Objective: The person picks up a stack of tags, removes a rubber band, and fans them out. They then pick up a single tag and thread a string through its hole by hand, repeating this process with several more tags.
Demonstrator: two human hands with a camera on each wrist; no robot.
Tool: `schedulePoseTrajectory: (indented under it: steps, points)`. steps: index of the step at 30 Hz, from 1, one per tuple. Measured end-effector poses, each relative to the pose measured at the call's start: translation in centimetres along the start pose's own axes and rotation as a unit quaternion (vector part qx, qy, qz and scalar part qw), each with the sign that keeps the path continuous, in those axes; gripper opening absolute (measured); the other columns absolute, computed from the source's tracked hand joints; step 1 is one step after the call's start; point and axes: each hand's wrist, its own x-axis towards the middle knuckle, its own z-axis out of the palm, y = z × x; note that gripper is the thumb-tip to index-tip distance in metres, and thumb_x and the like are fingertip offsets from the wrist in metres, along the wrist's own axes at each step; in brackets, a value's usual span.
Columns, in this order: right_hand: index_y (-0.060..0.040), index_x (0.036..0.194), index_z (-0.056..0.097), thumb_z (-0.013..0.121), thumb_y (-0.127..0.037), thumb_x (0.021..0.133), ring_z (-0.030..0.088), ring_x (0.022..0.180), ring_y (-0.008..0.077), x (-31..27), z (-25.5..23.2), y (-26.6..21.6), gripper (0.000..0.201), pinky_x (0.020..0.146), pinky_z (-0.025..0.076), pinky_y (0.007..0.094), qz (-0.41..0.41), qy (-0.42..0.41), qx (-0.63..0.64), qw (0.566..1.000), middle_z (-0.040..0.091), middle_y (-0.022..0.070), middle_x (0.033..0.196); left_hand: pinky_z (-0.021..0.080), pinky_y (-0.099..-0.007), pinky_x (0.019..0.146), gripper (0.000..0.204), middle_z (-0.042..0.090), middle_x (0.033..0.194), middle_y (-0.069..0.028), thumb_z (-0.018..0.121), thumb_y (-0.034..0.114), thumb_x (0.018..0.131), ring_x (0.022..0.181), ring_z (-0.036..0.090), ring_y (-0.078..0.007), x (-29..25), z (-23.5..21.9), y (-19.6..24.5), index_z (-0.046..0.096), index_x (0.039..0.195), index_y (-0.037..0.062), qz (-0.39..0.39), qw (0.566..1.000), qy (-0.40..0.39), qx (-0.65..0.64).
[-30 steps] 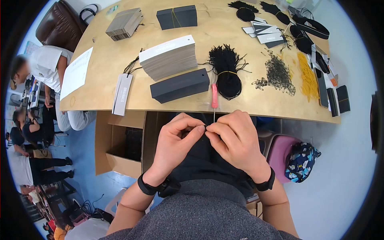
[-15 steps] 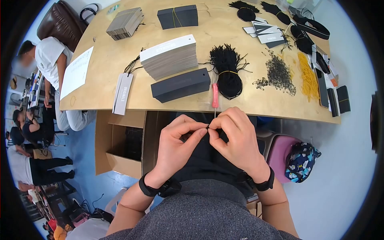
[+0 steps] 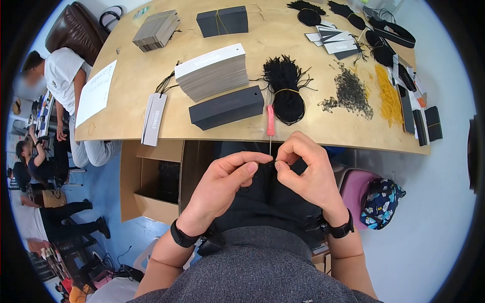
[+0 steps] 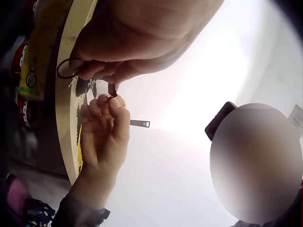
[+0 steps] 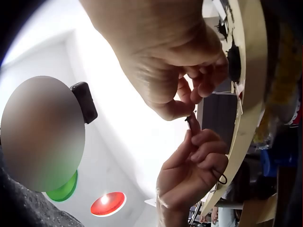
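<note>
Over the lap, just below the table edge, the left hand (image 3: pixel 222 184) and right hand (image 3: pixel 308 174) meet at their fingertips. A thin black cord (image 5: pixel 222 178) loops out from the left hand's curled fingers in the right wrist view. Between the fingertips is a small dark piece (image 4: pixel 112 95), apparently part of this cord, pinched by the right thumb and forefinger. The left forefinger reaches out straight beside it. Right above the fingertips, a pink-handled tool (image 3: pixel 271 121) lies on the table, its thin metal shaft jutting over the edge toward the hands.
On the table (image 3: pixel 166 129) stand a stack of white tags (image 3: pixel 214 76), a dark tag stack (image 3: pixel 227 108) and a bundle of black cords (image 3: pixel 288 91). Small dark pins (image 3: pixel 351 93) and yellow bands (image 3: pixel 388 98) lie to the right. An open cardboard box (image 3: pixel 154 207) sits below left.
Both hands have shifted slightly to the right. The left forefinger has straightened, and the left thumb has drawn back from the fingertips. The pink-handled tool stays in place.
</note>
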Motion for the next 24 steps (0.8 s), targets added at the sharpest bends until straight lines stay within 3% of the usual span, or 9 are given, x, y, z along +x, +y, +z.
schedulePoseTrajectory:
  steps: [7,9,13,15,17,18,19,23,24]
  points:
    - [-0.0008,0.082,0.057,0.066,0.003,0.075,0.054,0.069,0.0125,-0.7,-0.9,0.4,0.012,0.064,0.044,0.0256,0.008,0.009,-0.005,1.0,0.052,0.0044,0.078,0.043,-0.0187,0.073,0.024,0.066,0.096,0.0025,0.059,0.008,0.097,0.079,0.051,-0.0036,-0.4,0.5,1.0,0.068,0.12,0.0019,0.017,0.999,0.026,0.043]
    - [-0.001,0.082,0.057,0.066,0.002,0.076,0.053,0.068,0.011,-1.1,-2.0,0.7,0.011,0.064,0.043,0.0247,0.041,-0.009,0.02,0.999,0.052,0.0034,0.078,0.047,-0.0211,0.082,0.026,0.064,0.095,-0.0008,0.064,0.001,0.092,0.088,0.06,-0.0064,-0.8,0.3,2.0,0.066,0.118,-0.001,0.012,0.972,0.035,0.234]
    - [-0.0019,0.082,0.059,0.067,-0.001,0.081,0.052,0.067,0.0075,-2.3,-5.1,1.3,0.008,0.062,0.041,0.0226,0.125,-0.034,0.043,0.991,0.053,0.0011,0.079,0.048,-0.0222,0.084,0.027,0.064,0.096,-0.0026,0.065,-0.005,0.088,0.094,0.062,-0.0093,-1.2,-1.1,2.2,0.068,0.115,-0.0005,0.064,0.95,0.041,0.302]
    - [-0.0027,0.091,0.061,0.066,0.001,0.082,0.051,0.066,0.0074,-2.6,-5.3,1.3,0.011,0.062,0.041,0.0228,0.122,-0.04,0.006,0.992,0.053,0.0006,0.078,0.051,-0.0234,0.071,0.027,0.067,0.091,-0.0049,0.066,-0.005,0.086,0.083,0.064,-0.0098,-1.2,-0.8,2.0,0.069,0.111,0.0029,0.14,0.93,0.059,0.335]
    - [-0.0037,0.114,0.059,0.064,0.003,0.084,0.053,0.067,0.0071,-2.4,-4.0,0.3,0.031,0.062,0.042,0.0232,0.107,0.023,0.017,0.994,0.053,0.0004,0.08,0.051,-0.0232,0.07,0.027,0.066,0.09,-0.0052,0.066,-0.005,0.085,0.082,0.064,-0.0101,-1.2,0.0,1.9,0.069,0.111,0.0031,0.164,0.924,0.057,0.34]
    - [-0.004,0.135,0.047,0.062,0.003,0.088,0.055,0.069,0.0075,-2.3,-3.5,-0.9,0.049,0.064,0.045,0.0235,0.172,-0.028,0.111,0.978,0.054,0.0021,0.086,0.051,-0.023,0.069,0.028,0.066,0.089,-0.0056,0.067,-0.006,0.084,0.08,0.065,-0.0103,-1.1,0.5,1.9,0.069,0.11,0.0034,0.186,0.919,0.054,0.344]
    - [-0.002,0.14,0.042,0.062,0.0,0.092,0.058,0.07,0.0081,-2.2,-2.6,-1.1,0.052,0.066,0.049,0.0234,0.167,-0.064,0.225,0.958,0.06,0.005,0.093,0.051,-0.023,0.069,0.028,0.066,0.089,-0.0056,0.067,-0.006,0.084,0.08,0.065,-0.0103,-1.0,0.8,2.0,0.069,0.11,0.0034,0.188,0.918,0.051,0.345]
    - [0.0015,0.134,0.047,0.063,-0.008,0.095,0.061,0.07,0.0082,-1.2,0.9,-0.8,0.043,0.067,0.051,0.0227,0.153,-0.149,0.275,0.937,0.07,0.0092,0.096,0.051,-0.0233,0.077,0.029,0.064,0.096,-0.0051,0.066,-0.01,0.084,0.089,0.064,-0.0112,-0.8,1.5,2.6,0.068,0.111,-0.0005,0.19,0.906,0.038,0.375]
    - [0.0016,0.119,0.056,0.062,-0.011,0.097,0.062,0.069,0.0075,-1.2,1.2,-0.3,0.026,0.062,0.049,0.0217,0.165,-0.131,0.282,0.936,0.068,0.007,0.089,0.051,-0.0241,0.076,0.03,0.064,0.097,-0.0056,0.067,-0.009,0.082,0.087,0.064,-0.0121,-0.7,1.4,2.7,0.068,0.111,-0.0001,0.206,0.899,0.036,0.385]
